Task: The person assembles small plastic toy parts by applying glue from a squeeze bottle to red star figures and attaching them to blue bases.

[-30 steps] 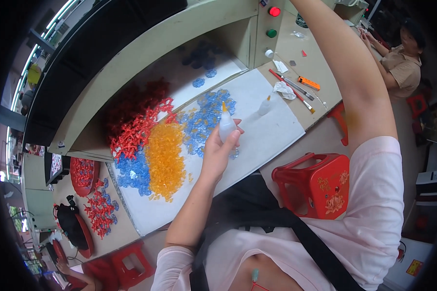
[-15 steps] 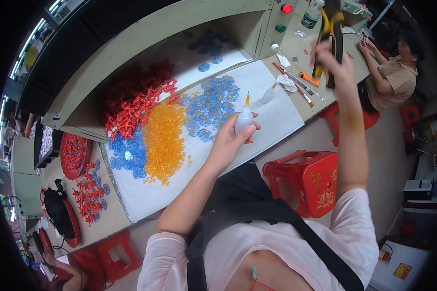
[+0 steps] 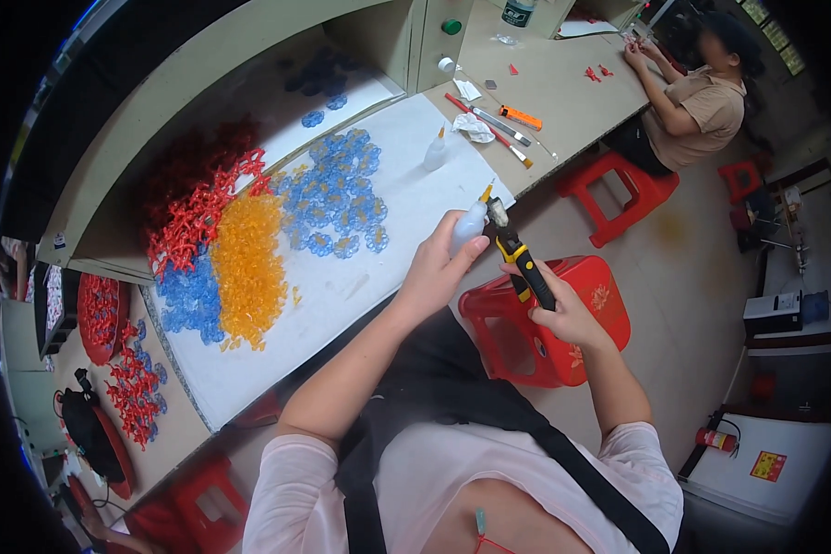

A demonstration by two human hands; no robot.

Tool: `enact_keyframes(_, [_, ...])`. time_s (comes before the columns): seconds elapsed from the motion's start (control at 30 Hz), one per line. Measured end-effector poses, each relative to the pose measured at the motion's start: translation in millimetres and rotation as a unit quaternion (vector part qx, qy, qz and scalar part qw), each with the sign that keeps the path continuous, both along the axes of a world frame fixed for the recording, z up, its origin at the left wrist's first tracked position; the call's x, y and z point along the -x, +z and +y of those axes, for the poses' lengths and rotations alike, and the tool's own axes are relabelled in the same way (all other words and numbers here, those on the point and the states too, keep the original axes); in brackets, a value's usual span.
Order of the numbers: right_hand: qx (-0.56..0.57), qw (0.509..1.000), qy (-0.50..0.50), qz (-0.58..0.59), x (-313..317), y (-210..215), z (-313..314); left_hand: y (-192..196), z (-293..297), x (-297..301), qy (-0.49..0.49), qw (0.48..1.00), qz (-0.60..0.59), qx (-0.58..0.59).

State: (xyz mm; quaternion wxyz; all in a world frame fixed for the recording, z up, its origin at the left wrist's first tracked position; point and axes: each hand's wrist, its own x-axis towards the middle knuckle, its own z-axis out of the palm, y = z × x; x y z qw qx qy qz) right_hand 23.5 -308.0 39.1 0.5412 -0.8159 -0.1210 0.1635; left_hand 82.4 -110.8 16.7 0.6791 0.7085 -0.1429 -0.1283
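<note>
My left hand (image 3: 440, 261) is closed around a small translucent squeeze bottle (image 3: 469, 227), tilted a little, with an amber needle tip (image 3: 486, 192) pointing up. In my right hand (image 3: 568, 314) are black and yellow pliers (image 3: 526, 270), gripped by the handles. The pliers' metal jaws (image 3: 498, 212) are right beside the bottle's tip; whether they touch it I cannot tell. Both hands are over the front edge of the white work sheet (image 3: 342, 314). A second squeeze bottle (image 3: 436, 150) stands upright on the sheet.
On the sheet lie piles of orange pieces (image 3: 247, 268), blue flower-shaped pieces (image 3: 342, 189) and red branching pieces (image 3: 203, 208). An orange cutter (image 3: 521, 117), brushes and crumpled tissue (image 3: 472, 128) lie at the right. A red stool (image 3: 605, 309) stands below; a co-worker (image 3: 692, 102) sits at far right.
My right hand has brought the pliers down from the upper right to the bottle in my left hand. The bottle now tilts to the right. The whole view has shifted.
</note>
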Motion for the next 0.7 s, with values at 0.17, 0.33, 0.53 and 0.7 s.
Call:
enact_keyframes(0.17, [0.241,0.966,-0.026,-0.090,4,4,-11,-7,0,5,0.013,0.995,-0.053,-0.078])
enact_keyframes(0.33, [0.331,0.933,0.022,-0.139,9,14,-17,-6,11,5,-0.088,0.995,0.030,-0.027])
enact_keyframes(0.53, [0.298,0.944,0.078,-0.120,20,13,-17,8,25,16,-0.186,0.971,0.145,0.034])
enact_keyframes(0.7, [0.246,0.959,0.134,-0.045,34,4,-11,3,27,31,-0.159,0.980,0.119,0.014])
